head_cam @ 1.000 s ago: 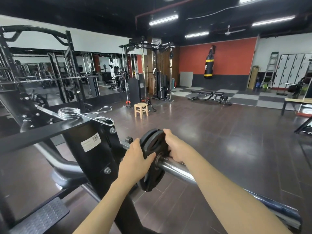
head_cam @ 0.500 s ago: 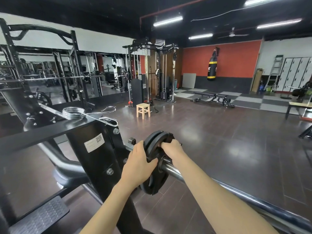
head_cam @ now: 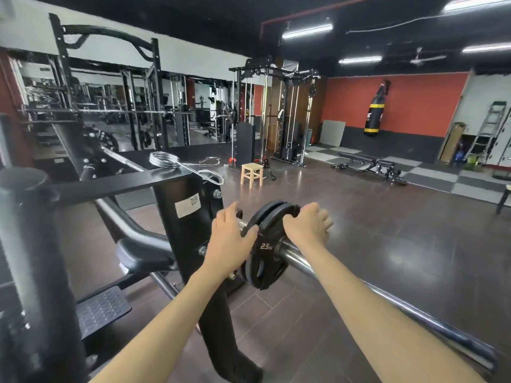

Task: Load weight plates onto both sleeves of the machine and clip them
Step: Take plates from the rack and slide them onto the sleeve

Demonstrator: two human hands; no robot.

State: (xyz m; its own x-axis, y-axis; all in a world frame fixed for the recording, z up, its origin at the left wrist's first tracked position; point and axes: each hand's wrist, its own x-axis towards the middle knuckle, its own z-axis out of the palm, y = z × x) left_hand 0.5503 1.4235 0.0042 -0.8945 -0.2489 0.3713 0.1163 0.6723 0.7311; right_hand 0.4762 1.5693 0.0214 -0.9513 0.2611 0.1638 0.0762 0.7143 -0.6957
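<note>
two weight plates (head_cam: 266, 244), one spring clip (head_cam: 185, 167), one chrome sleeve (head_cam: 318, 261), one wooden stool (head_cam: 251, 174), two hands (head_cam: 229, 244)

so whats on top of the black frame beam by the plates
A coiled spring clip lies on the black beam, its wire handles sticking out past the end. Whether a second clip sits there, I can't tell.
</note>
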